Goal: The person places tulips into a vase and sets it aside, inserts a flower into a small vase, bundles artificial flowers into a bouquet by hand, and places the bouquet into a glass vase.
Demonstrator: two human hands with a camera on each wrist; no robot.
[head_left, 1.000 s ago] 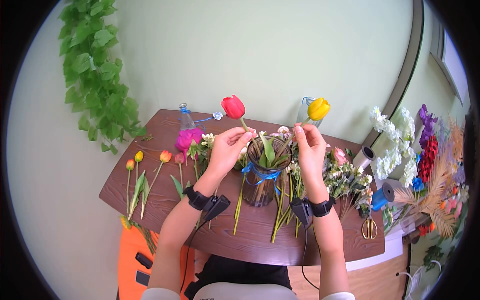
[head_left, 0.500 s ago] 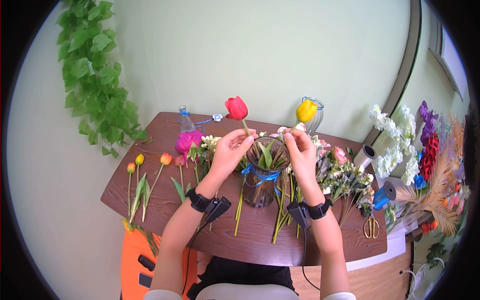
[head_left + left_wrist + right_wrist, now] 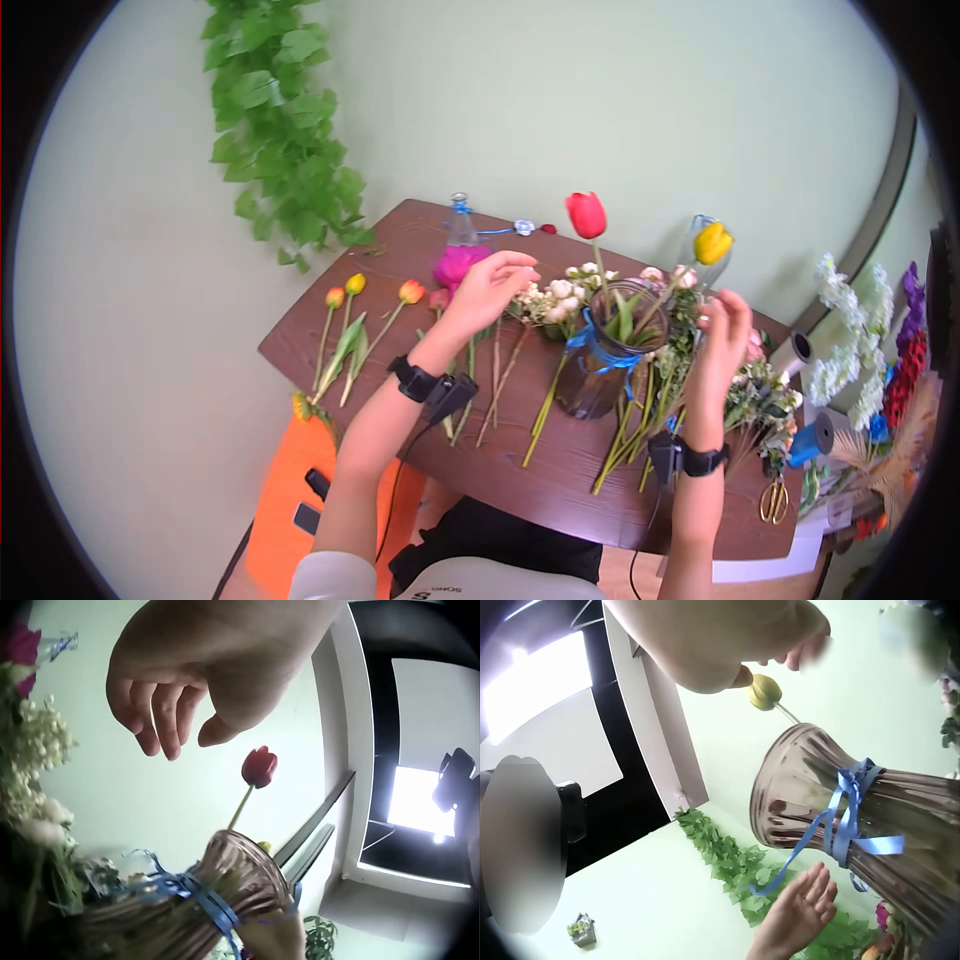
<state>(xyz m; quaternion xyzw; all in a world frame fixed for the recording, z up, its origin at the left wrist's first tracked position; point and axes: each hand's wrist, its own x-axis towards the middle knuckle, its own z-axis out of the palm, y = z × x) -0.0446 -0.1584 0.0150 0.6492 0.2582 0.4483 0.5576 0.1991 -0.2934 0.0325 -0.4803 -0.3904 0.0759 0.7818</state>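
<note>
A ribbed glass vase [image 3: 588, 385] with a blue ribbon [image 3: 600, 352] round its neck stands on the brown table. A red tulip [image 3: 586, 214] leans out of its mouth at the left, a yellow tulip [image 3: 713, 243] at the right, green leaves between them. My left hand [image 3: 490, 290] hovers left of the vase, apart from it, fingers loosely bent and holding nothing; the left wrist view shows the gap to the red tulip [image 3: 259, 766]. Right of the vase, my right hand [image 3: 722, 335] is raised with relaxed fingers and nothing in them.
Several loose tulips [image 3: 410, 291] lie on the table's left side. White and pink flowers [image 3: 565, 290] surround the vase, their stems toward me. A small glass bottle [image 3: 461, 225] stands at the back. Gold scissors [image 3: 774, 500] and a blue ribbon spool [image 3: 810, 440] are at the right edge.
Both hands have let go of the tulips and moved apart, away from the vase. Both tulips now stand in the vase on their own. The head view has swung left.
</note>
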